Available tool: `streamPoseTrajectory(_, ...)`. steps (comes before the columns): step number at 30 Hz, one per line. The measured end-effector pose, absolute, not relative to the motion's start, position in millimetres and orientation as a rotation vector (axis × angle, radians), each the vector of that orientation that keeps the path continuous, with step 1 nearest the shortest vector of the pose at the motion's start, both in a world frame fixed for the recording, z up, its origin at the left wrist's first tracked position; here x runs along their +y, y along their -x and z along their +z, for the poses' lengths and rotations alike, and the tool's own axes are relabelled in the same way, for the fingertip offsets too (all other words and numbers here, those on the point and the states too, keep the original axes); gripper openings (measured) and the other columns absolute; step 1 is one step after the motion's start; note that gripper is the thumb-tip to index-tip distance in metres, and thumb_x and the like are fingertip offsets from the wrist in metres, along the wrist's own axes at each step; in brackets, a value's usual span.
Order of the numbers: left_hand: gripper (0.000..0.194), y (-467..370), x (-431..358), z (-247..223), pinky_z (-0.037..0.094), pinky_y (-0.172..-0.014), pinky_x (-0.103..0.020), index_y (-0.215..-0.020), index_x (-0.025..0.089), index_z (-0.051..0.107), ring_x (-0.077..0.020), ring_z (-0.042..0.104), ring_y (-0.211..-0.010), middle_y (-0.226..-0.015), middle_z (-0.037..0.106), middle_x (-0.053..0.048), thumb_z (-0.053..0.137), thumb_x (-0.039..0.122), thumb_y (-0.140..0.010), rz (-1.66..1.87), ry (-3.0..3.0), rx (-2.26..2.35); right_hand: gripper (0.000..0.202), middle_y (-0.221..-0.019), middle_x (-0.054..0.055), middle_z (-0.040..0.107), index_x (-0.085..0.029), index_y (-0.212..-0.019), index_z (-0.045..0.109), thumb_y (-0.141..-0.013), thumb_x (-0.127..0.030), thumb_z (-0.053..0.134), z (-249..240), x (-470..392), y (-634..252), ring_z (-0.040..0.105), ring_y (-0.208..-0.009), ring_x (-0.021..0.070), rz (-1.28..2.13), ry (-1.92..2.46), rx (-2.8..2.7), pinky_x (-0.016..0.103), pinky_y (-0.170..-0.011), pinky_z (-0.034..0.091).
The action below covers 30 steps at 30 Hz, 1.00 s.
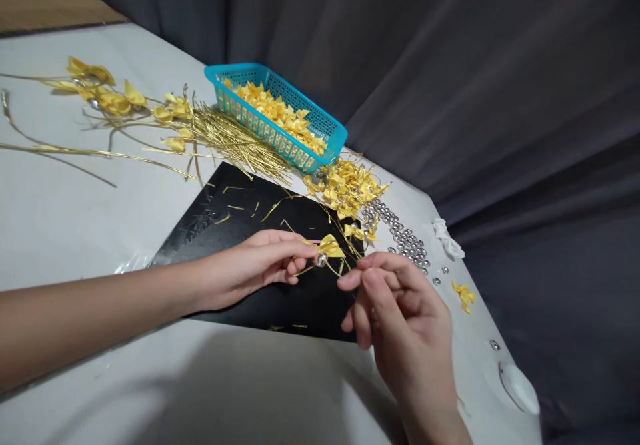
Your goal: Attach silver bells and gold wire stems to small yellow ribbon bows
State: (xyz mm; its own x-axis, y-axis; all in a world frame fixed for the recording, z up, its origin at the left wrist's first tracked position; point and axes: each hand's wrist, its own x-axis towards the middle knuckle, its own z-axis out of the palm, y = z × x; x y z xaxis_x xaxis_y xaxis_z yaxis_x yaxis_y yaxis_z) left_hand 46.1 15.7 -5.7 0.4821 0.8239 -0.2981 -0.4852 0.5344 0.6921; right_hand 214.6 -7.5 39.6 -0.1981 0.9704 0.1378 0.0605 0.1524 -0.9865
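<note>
Over the black mat [225, 198], my left hand [265, 258] pinches a yellow ribbon flower [331, 246] by its left side. A small silver bead [321, 259] sits at the flower's base, and thin gold wire loops out below it. Just right of the flower is my right hand [395, 298], its thumb and index finger bent close together at the wire's side. Whether wire lies between those fingertips is too small to tell. Short gold wire scraps are scattered on the mat.
A teal basket [280, 128] of yellow ribbon pieces stands at the back beside gold wires [235, 142]. Finished-looking flower stems [115, 102] lie left. Wired yellow flowers [350, 188] and silver beads [407, 242] are behind my right hand. A white round object [520, 388] sits at the right edge.
</note>
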Motion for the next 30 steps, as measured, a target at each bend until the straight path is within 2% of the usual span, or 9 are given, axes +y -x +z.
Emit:
streamPoseTrajectory(4,0.011,-43,16,-8,0.037,-0.058,-0.016,-0.067,0.013,0.063,-0.0057,0.044,-0.057,-0.061,0.052,0.003,0.066,0.022,-0.074,0.850,-0.551,0.612,0.009,-0.063,-0.005,0.060,-0.018,-0.087,0.055,-0.085,-0.027,0.054,33,0,-215,0.035,-0.030,0.0014,1.172,1.172,-1.472,0.015,-0.033,0.043)
streamPoseTrajectory(9,0.007,-43,15,-8,0.039,-0.063,-0.019,-0.067,0.014,0.065,-0.0074,0.047,-0.062,-0.065,0.057,0.002,0.067,0.019,-0.073,0.834,-0.626,0.580,0.007,-0.062,-0.004,0.052,-0.020,-0.086,0.059,-0.084,-0.017,0.053,31,-2,-216,0.042,-0.042,0.0053,0.593,1.141,-1.726,0.016,-0.036,0.037)
streamPoseTrajectory(16,0.004,-43,14,-7,0.039,-0.072,-0.017,-0.071,0.013,0.068,-0.0074,0.050,-0.070,-0.070,0.058,0.002,0.066,0.016,-0.073,0.890,-0.547,0.581,0.012,-0.052,-0.007,0.039,-0.020,-0.080,0.053,-0.086,-0.013,0.045,28,-11,-210,0.035,-0.039,0.0063,0.583,1.144,-1.938,0.018,-0.036,0.028)
streamPoseTrajectory(22,0.013,-44,13,-4,0.038,-0.068,-0.018,-0.063,0.015,0.066,-0.0086,0.048,-0.065,-0.064,0.058,0.003,0.061,0.017,-0.075,0.798,-0.713,0.532,0.015,-0.056,-0.006,0.042,-0.018,-0.083,0.053,-0.079,-0.004,0.048,24,-13,-208,0.037,-0.043,0.0065,0.274,1.075,-2.034,0.019,-0.040,0.030)
streamPoseTrajectory(30,0.020,-44,15,-7,0.037,-0.068,-0.017,-0.055,0.015,0.060,-0.0092,0.047,-0.067,-0.063,0.056,0.003,0.061,0.018,-0.074,0.788,-0.716,0.519,0.015,-0.063,-0.002,0.053,-0.016,-0.083,0.052,-0.078,-0.003,0.048,22,-16,-210,0.046,-0.049,0.0078,0.225,1.036,-2.122,0.020,-0.040,0.030)
